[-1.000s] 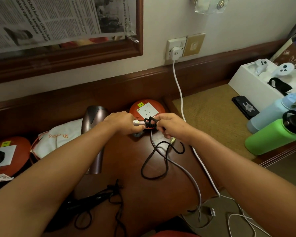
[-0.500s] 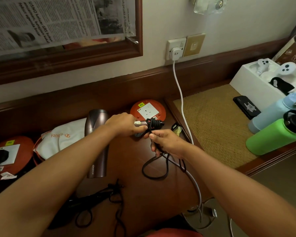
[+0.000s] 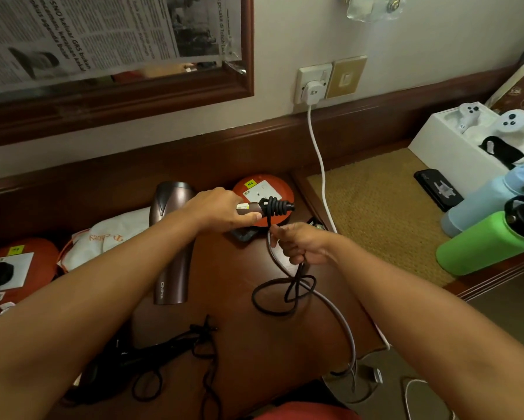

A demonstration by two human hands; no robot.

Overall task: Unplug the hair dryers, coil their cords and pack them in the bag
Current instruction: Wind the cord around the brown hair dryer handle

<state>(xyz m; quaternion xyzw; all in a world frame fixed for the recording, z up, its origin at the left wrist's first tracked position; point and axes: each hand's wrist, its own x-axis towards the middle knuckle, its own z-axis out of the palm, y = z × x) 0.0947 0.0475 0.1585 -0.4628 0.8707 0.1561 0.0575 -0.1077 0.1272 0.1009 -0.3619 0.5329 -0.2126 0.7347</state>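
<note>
The left hand (image 3: 221, 211) has its grip closed around the handle of a bronze hair dryer (image 3: 172, 241), which lies on the wooden tabletop (image 3: 242, 328) with its barrel under the left forearm. Several turns of the black cord (image 3: 277, 206) are wound round the handle end. The right hand (image 3: 300, 244), just below, pinches the loose cord, whose slack loops on the tabletop. A white bag (image 3: 115, 237) lies left of the dryer. A second, black hair dryer (image 3: 139, 359) lies nearer the person.
</note>
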